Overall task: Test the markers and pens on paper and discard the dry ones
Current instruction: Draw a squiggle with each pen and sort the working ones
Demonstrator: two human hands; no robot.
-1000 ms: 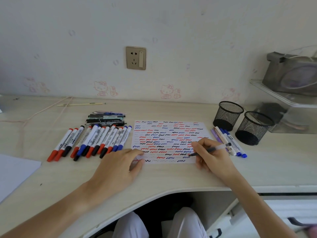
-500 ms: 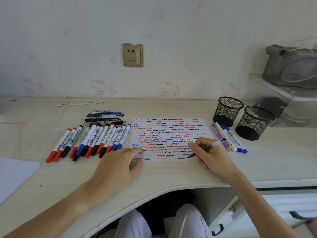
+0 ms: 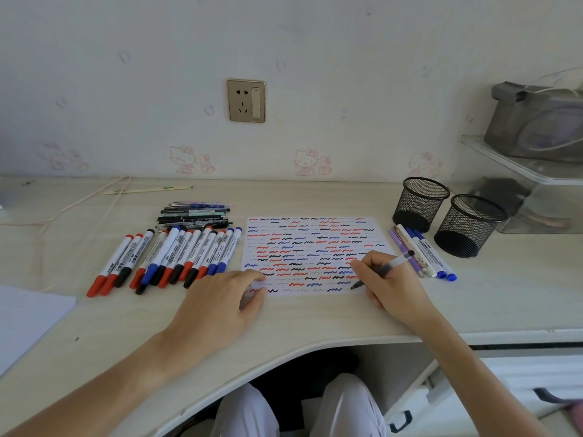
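— Anything changing since a second ago?

— Hardly. The right hand [image 3: 392, 283] is creeping leftward along the bottom row of the paper [image 3: 310, 257], and the pen [image 3: 383, 270] is tipping a little steeper. The left hand [image 3: 220, 305] is staying put.

— Start big, then. What is sitting on the counter [image 3: 315, 320]?

— The paper is lying in the middle, nearly filled with red, blue and black squiggles. A row of markers [image 3: 170, 260] is lying just left of it, with a pile of pens [image 3: 195, 214] behind that. Two mesh cups [image 3: 448, 216] are standing at the far right, and a few more markers [image 3: 422, 253] are lying beside the sheet there.

— And the pen against the hand?

— Its long axis is running from upper right down to lower left, tip touching the sheet near the lower right corner, just left of the knuckles. The right hand is the one gripping it, fingers curled round the barrel, heel resting on the counter.

— The other hand?

— Lying flat and relaxed, fingertips [image 3: 257, 275] pressing the sheet's lower left corner, I'd judge to steady it. It is holding nothing.
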